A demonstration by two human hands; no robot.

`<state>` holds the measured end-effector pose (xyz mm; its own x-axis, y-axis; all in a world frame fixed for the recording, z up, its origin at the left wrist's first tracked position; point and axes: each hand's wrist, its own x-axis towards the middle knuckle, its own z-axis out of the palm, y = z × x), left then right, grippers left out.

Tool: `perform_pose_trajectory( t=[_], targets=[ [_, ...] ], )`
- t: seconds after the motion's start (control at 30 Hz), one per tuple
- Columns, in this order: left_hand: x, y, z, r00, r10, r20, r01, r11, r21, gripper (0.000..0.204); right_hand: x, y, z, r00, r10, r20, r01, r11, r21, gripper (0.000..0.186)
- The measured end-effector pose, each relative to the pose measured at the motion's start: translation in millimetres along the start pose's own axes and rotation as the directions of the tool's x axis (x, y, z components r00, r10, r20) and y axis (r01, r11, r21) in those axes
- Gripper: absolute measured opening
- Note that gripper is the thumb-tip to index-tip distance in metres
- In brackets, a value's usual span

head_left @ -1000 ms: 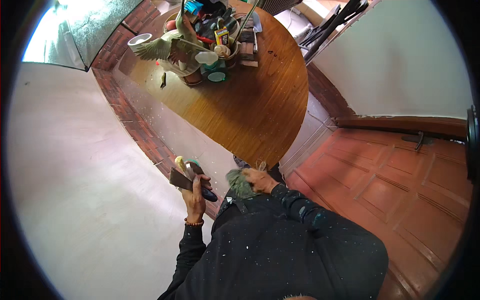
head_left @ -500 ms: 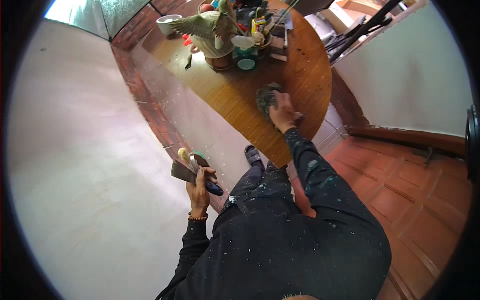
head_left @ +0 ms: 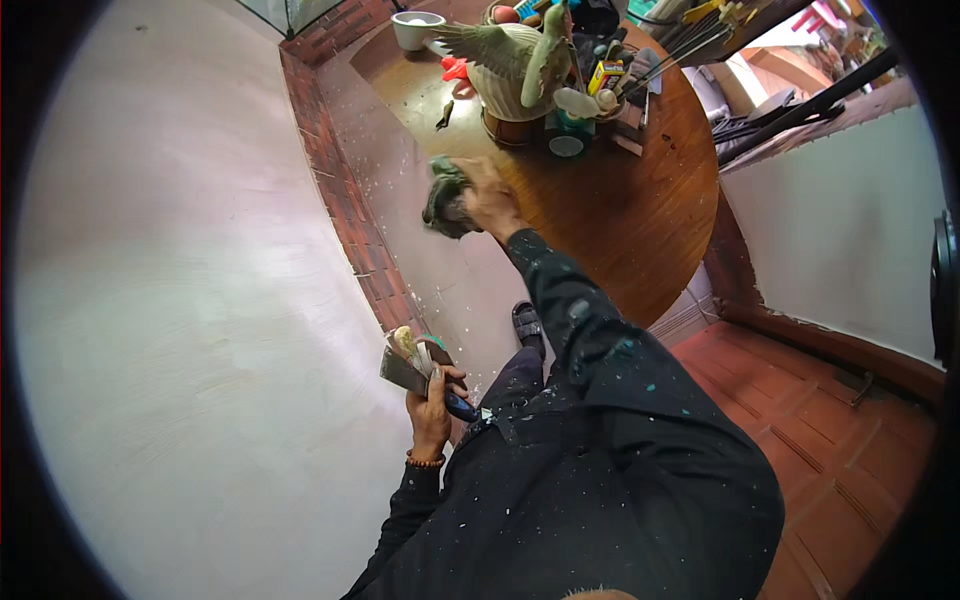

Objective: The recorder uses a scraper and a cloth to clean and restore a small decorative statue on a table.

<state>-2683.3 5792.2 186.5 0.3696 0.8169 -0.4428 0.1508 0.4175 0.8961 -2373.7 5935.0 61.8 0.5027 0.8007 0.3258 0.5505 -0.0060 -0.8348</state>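
Note:
My right hand (head_left: 493, 203) is closed on a bunched dark green-grey rag (head_left: 447, 203) at the left edge of the wooden table (head_left: 625, 225). The rag hangs partly past that edge, slightly blurred by motion. Lower down, near the white wall, my left hand (head_left: 432, 408) is wrapped round a putty knife (head_left: 403, 371) with a broad metal blade and dark handle. A cream, knob-ended piece (head_left: 405, 338) and something green-edged stick up from the same grip; I cannot make out what they are.
On the table's far side stand a bird-shaped planter (head_left: 515, 75), a white cup (head_left: 416, 30), a green-tinted jar (head_left: 567, 143) and a small yellow box (head_left: 605, 77) among cluttered tools. A white wall (head_left: 200, 300) with brick skirting runs along the left. A reddish panelled door (head_left: 800, 420) is at the right.
My right hand has swept the rag leftward across the tabletop to its left edge. The view has shifted, so the table sits further right. My left hand keeps its hold on the putty knife.

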Motion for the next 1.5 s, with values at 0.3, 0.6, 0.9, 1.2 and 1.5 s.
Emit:
perform_pose_trajectory(
  t=[0.3, 0.6, 0.9, 1.2, 1.5],
  targets=[
    [21.1, 17.3, -2.3, 1.0, 0.01, -0.021, -0.01, 1.0, -0.008, 0.024, -251.6, 20.9, -175.8, 0.948, 0.306, -0.083, -0.304, 0.803, -0.513, 0.056],
    [56.1, 16.1, 19.0, 0.988, 0.014, 0.154, -0.029, 0.995, 0.093, 0.023, -269.1, -36.6, -62.6, 0.822, 0.54, 0.182, -0.492, 0.834, -0.25, 0.048],
    [66.0, 18.8, 30.0, 0.982, 0.065, 0.177, -0.114, 0.954, 0.279, 0.022, -200.3, -65.0, -126.2, 0.925, 0.379, 0.003, -0.379, 0.925, 0.04, 0.042],
    [185.5, -76.0, 116.0, 0.949, 0.312, -0.052, -0.157, 0.608, 0.778, 0.06, -151.7, 29.9, -164.7, 0.956, 0.293, -0.018, -0.255, 0.797, -0.548, 0.056],
    [201.1, -99.1, 151.1, 0.963, 0.158, -0.22, 0.028, 0.751, 0.659, 0.087, -270.7, 8.5, -193.1, 0.901, 0.136, 0.412, 0.077, 0.884, -0.461, 0.061]
  ],
)
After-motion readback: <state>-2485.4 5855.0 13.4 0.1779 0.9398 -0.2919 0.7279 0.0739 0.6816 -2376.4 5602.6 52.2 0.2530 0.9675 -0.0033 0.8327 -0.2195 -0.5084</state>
